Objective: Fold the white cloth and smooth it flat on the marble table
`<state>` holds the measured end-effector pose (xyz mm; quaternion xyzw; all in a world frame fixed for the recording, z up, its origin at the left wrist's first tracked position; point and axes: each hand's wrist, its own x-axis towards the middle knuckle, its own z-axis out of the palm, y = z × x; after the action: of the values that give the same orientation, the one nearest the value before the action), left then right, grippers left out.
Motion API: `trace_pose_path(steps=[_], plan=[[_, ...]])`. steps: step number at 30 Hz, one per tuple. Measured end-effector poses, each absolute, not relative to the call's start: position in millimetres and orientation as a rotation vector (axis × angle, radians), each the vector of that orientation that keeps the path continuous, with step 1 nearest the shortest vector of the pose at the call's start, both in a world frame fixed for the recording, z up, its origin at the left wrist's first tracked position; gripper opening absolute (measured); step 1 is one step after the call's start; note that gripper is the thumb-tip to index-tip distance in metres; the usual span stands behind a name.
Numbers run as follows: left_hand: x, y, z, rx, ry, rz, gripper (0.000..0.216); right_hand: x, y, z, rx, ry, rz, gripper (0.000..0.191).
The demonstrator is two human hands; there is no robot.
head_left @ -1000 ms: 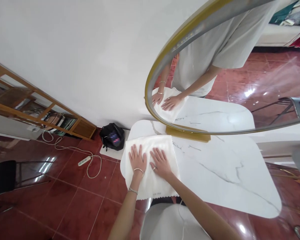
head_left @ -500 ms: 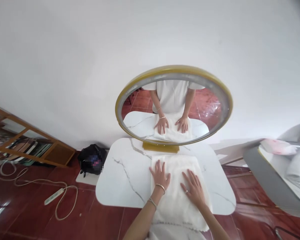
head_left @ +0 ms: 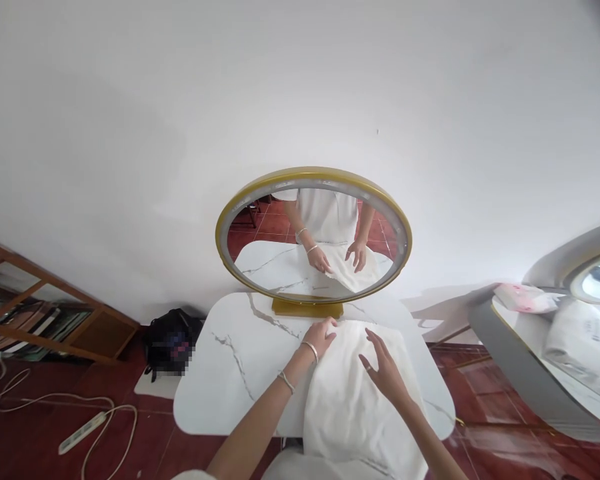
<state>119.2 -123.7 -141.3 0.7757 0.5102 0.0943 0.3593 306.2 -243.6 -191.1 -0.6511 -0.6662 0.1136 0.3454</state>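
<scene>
A white towel [head_left: 353,407] lies over the right half of the white marble-patterned table [head_left: 220,373], its near end hanging past the front edge. At its far left corner my left hand [head_left: 321,337] is closed on the towel's edge, with two bracelets on the wrist. My right hand [head_left: 386,373] is over the towel's right part, fingers spread and holding nothing; whether it touches the cloth I cannot tell. Behind them stands an oval gold-rimmed mirror [head_left: 313,243] that reflects both hands and the towel.
A second grey table [head_left: 525,380] at right bears a pink-and-white packet [head_left: 523,298] and white cloth [head_left: 583,337]. On the red tiled floor at left are a black bag [head_left: 173,340], a power strip [head_left: 83,432] with a loose cord, and a wooden shelf [head_left: 55,293] with books.
My left hand has gone from lying flat on the towel to gripping its far left corner, which has shifted right. My right hand's fingers remain spread. The camera view has moved slightly.
</scene>
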Motion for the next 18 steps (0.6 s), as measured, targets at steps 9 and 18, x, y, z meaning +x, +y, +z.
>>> trace_pose_path(steps=[9,18], plan=[[135.3,-111.2,-118.7,2.114,1.346,0.0,0.028,305.5,-167.6,-143.7,-1.611,-2.018,0.553,0.046],[133.7,-115.4,-116.1,2.222,1.257,-0.171,0.035,308.5,-162.1,-154.3,-1.588,-2.059,0.737,0.045]])
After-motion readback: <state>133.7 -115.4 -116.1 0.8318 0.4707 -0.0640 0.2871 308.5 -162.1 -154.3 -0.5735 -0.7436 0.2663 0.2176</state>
